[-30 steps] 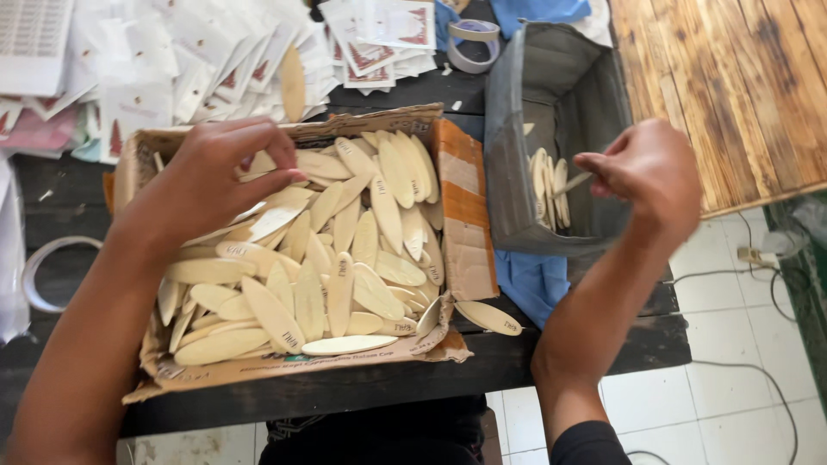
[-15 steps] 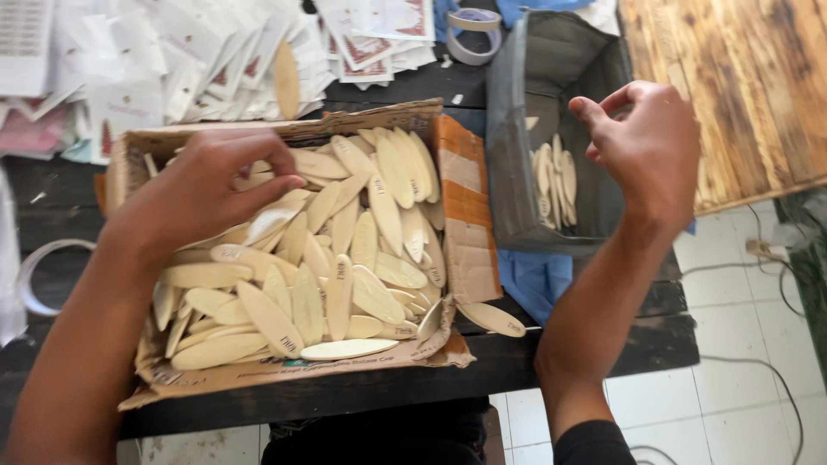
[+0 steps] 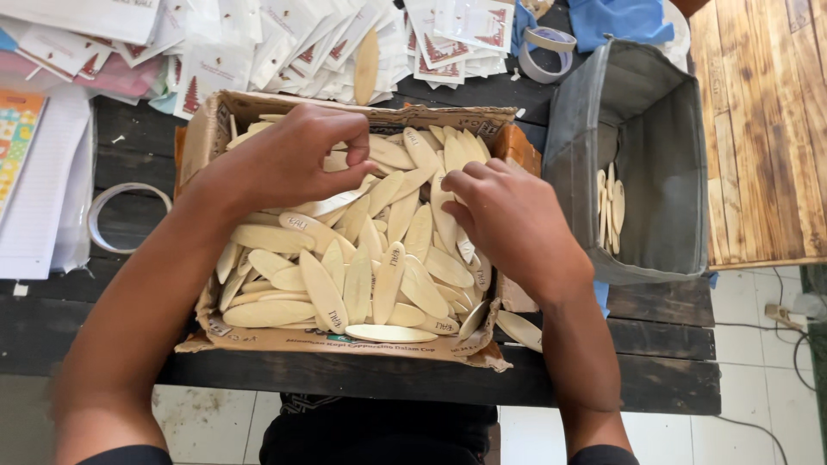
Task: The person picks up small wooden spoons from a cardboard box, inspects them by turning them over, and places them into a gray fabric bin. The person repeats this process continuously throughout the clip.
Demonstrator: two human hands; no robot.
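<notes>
i see both hands over the cardboard box (image 3: 215, 129) of wooden leaf pieces (image 3: 362, 267). my left hand (image 3: 289, 159) pinches one piece at the box's far side; my right hand (image 3: 508, 220) curls onto the pile by the box's right wall. the grey bin (image 3: 663, 172) stands right of the box.

Both hands (image 3: 405, 185) dig among wooden leaf-shaped pieces (image 3: 345, 275) in a cardboard box (image 3: 215, 120).

Pale tan wooden leaves (image 3: 357, 275) fill a brown cardboard box (image 3: 215, 120). At three o'clock sits a grey fabric bin (image 3: 663, 172); the table (image 3: 431, 379) is black.
</notes>
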